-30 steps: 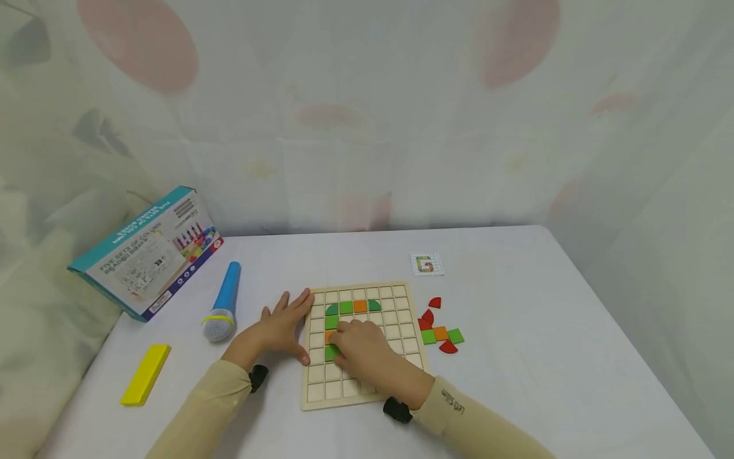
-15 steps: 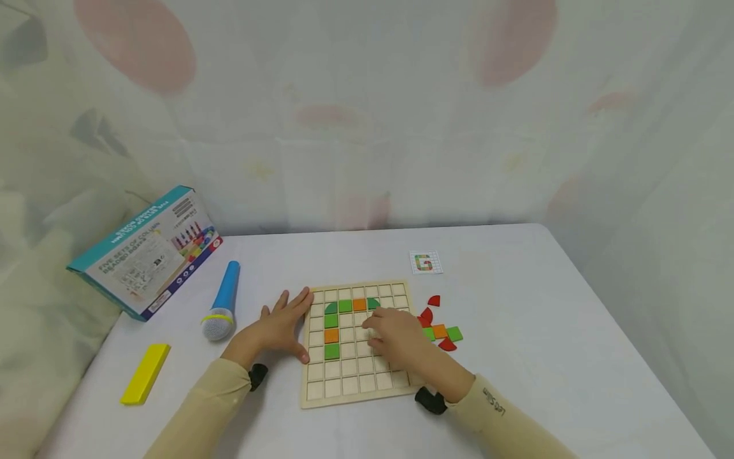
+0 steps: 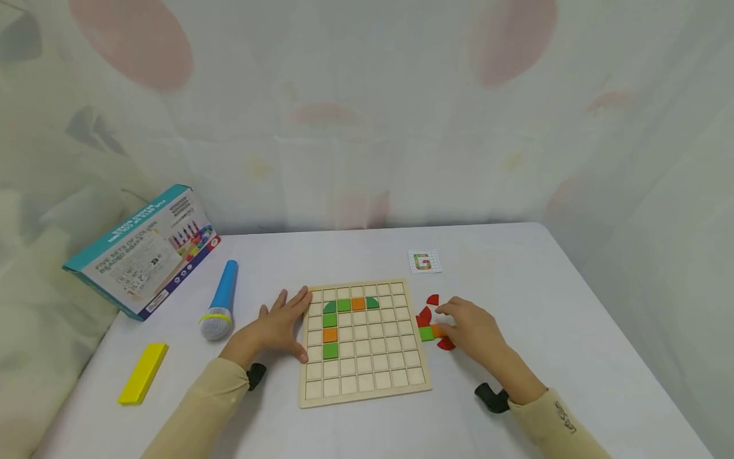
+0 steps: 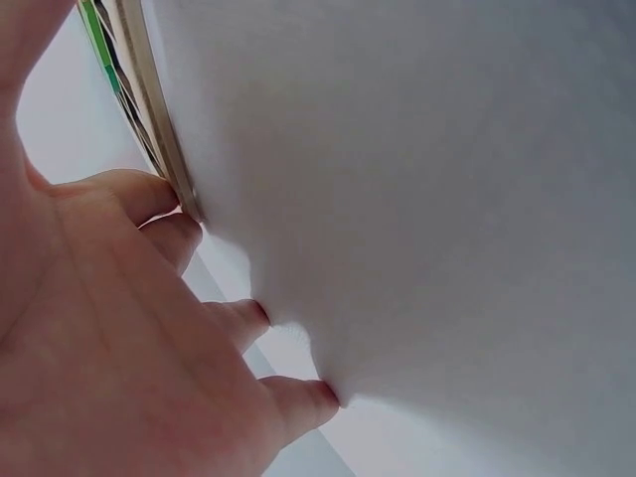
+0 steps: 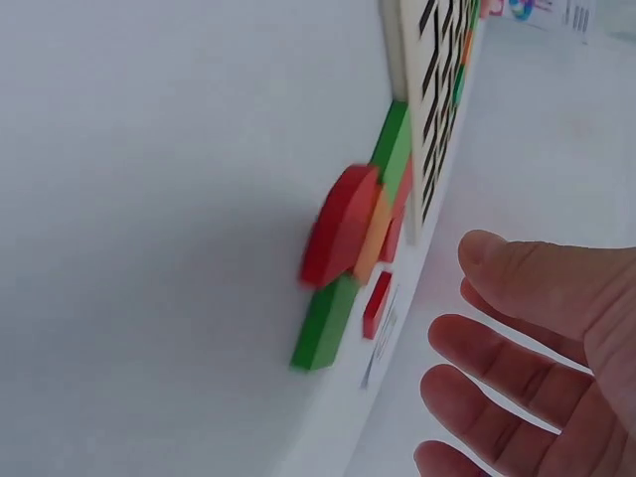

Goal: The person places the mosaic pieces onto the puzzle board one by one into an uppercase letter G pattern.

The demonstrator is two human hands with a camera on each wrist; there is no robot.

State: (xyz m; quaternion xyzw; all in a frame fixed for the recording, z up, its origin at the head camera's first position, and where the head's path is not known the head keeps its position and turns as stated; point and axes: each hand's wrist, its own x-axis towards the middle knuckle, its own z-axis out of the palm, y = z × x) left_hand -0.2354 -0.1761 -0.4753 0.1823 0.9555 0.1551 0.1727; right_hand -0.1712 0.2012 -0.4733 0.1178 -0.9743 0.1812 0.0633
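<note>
My left hand [image 3: 272, 328] lies spread at the left edge of a wooden grid board [image 3: 381, 363]. Its fingertips touch the board's edge and the tablecloth in the left wrist view. Green and orange tiles on the board, among them an orange square tile [image 3: 330, 335], form a row and a column. My right hand [image 3: 473, 328] hovers over loose tiles at the board's right, fingers loosely bent and apart from the tiles in the right wrist view. Below it are a green square tile [image 5: 326, 323], an orange tile [image 5: 373, 234] and a red quarter-circle tile [image 5: 343, 229].
A pattern card [image 3: 424, 261] with a G lies behind the loose tiles. Left of the board are a blue toy microphone [image 3: 225, 290] and a yellow block [image 3: 143, 374]. A cardboard box [image 3: 146, 252] leans at the back left, against the curtain.
My right hand has left the board's left column and moved right to the loose tiles. A green tile shows uncovered in that column. My left hand has stayed put.
</note>
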